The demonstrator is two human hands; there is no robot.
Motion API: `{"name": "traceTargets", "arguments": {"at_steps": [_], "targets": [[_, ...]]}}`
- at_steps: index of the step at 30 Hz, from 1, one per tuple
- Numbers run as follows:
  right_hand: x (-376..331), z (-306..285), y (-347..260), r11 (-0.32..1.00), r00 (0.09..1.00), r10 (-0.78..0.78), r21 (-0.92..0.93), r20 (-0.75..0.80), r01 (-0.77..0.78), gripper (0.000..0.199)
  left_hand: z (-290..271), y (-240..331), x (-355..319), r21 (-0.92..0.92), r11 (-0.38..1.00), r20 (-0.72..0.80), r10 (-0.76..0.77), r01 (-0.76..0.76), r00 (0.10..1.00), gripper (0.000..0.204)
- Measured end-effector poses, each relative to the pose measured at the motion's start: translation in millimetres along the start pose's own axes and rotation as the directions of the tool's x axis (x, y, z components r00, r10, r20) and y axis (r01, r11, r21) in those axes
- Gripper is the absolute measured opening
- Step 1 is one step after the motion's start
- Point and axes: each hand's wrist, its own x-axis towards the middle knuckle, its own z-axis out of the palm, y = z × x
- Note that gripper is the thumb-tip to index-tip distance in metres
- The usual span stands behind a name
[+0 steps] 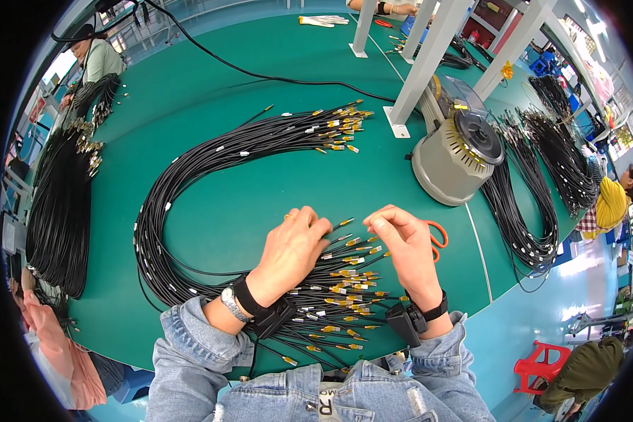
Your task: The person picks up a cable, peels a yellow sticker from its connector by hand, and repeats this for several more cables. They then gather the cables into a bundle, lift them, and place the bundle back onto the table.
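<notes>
Black cables (190, 176) with gold connector tips are lying in a long U-shaped bundle on the green table (211, 91), their near ends fanning out under the person's hands at the front edge. The left hand (292, 253) is resting on the fanned ends, its fingers curled together and pressing down on them. The right hand (404, 246) is hovering just beside it, thumb and forefinger pinching together; whether a cable tip is sitting between them cannot be told. Orange-handled scissors (437, 238) are peeking out behind the right hand. A grey round tape dispenser (457, 158) is standing near white frame posts (429, 56). More black cable bundles (60, 211) are lying along the left and right table edges. Small white and yellow label tags are wrapping the cables near their tips. Other people are sitting around the table, above a pale blue floor (541, 330), with a red stool (538, 366).
</notes>
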Motion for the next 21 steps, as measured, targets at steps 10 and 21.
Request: {"name": "traceTargets", "arguments": {"at_steps": [10, 21], "targets": [[6, -37, -7, 0.982, 0.947, -0.176, 0.021, -0.267, 0.188, 0.014, 5, -9, -2, -0.048, 0.999, 0.045, 0.021, -0.019, 0.999, 0.012], [38, -125, -15, 0.974, 0.742, -0.11, 0.077, -0.661, 0.213, 0.018, 0, 1, 5, -0.198, 0.971, 0.025, -0.135, 0.137, 0.991, 0.01]]}}
